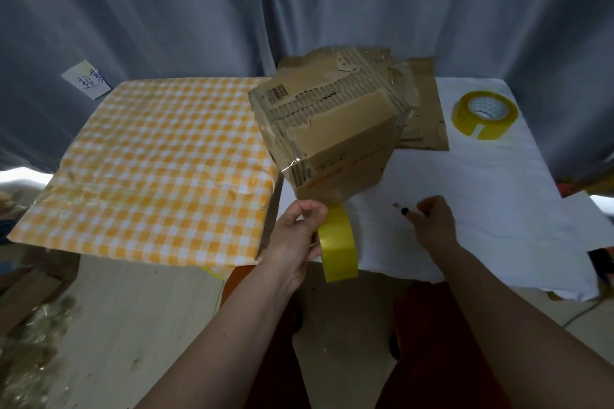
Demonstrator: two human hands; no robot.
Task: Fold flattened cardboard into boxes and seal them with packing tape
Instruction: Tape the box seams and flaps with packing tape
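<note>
A worn brown cardboard box (332, 129), folded up and tilted, stands on the white cloth (498, 192) in the middle. My left hand (299, 232) grips a yellow tape roll (339, 246) on edge just below the box's near corner, and a strip of tape runs from the roll up to the box. My right hand (432, 219) is to the right of the roll and pinches a small cutter (403, 209) with a short blade pointing left. A second yellow tape roll (485, 114) lies flat at the right.
Flattened cardboard pieces (422, 109) lie stacked behind the box. A yellow-and-white checked cloth (149, 169) covers the table's left part. Grey curtains hang behind, with a paper note (86, 79) on them. Crumpled plastic lies on the floor at lower left (26, 342).
</note>
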